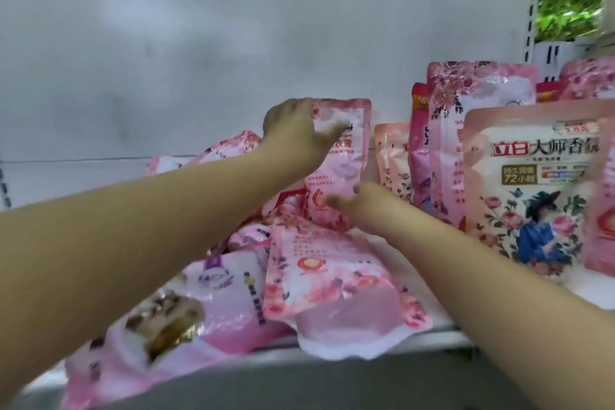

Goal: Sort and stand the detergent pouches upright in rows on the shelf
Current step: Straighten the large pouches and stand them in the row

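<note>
So both hands are holding one glossy pink plastic detergent pouch with white back-label print point(339, 160), keeping it upright near the white back panel of the shelf point(166, 60). The left hand point(296, 133) is gripping its upper left edge, thumb lying across the front and the other fingers curling behind, while the right hand point(359, 203) is pinching its lower right corner with the fingertips. Just right of that pouch, a row of pink floral pouches point(476, 143) is already standing, with a peach-pink pouch showing a figure in a blue dress point(532, 196) at the front. Left of and below it, a messy heap of flat-lying pink pouches point(299, 276) is spilling toward the shelf's front edge.
</note>
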Motion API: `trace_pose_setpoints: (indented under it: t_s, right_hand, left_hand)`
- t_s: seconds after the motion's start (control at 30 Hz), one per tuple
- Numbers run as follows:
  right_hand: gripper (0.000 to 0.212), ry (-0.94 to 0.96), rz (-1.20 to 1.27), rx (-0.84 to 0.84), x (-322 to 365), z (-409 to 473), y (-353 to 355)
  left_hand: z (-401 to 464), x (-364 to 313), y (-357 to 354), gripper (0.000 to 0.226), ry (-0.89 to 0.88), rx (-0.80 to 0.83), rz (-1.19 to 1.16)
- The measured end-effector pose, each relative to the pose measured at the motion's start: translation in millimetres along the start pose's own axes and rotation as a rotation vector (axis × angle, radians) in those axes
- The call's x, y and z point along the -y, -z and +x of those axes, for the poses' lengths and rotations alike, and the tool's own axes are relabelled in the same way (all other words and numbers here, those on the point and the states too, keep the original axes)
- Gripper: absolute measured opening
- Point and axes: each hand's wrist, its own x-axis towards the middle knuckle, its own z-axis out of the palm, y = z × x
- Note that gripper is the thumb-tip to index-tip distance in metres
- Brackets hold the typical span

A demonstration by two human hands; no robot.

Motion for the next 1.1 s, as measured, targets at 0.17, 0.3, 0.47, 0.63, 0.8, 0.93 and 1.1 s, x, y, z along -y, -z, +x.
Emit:
trace_pose_setpoints:
  t_s: [0.17, 0.3, 0.47, 0.63, 0.8, 0.93, 1.1]
  right_hand:
    - [0.056, -0.01, -0.248, 0.119, -19.5, -36.0, -3.7]
    - [0.051, -0.088, 0.164, 0.229, -25.9, -54.6, -0.5]
    - [0.04, -0.029, 0.279, 0.166, -28.3, -58.5, -0.1]
    - [0.061, -0.097, 0.927, 0.141, -28.3, -62.3, -0.6]
    - [0.058, 0.125, 1.207, 0.049, -19.7, -66.3, 4.7]
    - [0.065, 0.405, 1.192, -0.076, -7.7, -67.6, 21.4]
    - [0.066, 0.466, 1.099, -0.171, 3.9, -62.0, 33.2]
  left_hand:
    - [-80.4, 7.4, 26.0, 0.065, 0.084, 0.654, 0.313]
    - [-101.1, 14.4, 23.4, 0.075, 0.215, 0.756, 0.498]
    - [-101.2, 13.3, 24.4, 0.088, 0.294, 0.828, 0.499]
    - [-100.8, 8.9, 29.6, 0.087, 0.202, 0.827, 0.513]
    - [-104.1, 19.6, 35.7, 0.088, 0.2, 0.781, 0.051]
    - [-102.8, 18.4, 38.7, 0.094, 0.169, 0.599, -0.511]
    - [-93.0, 13.5, 34.2, 0.076, 0.238, 0.362, -0.988]
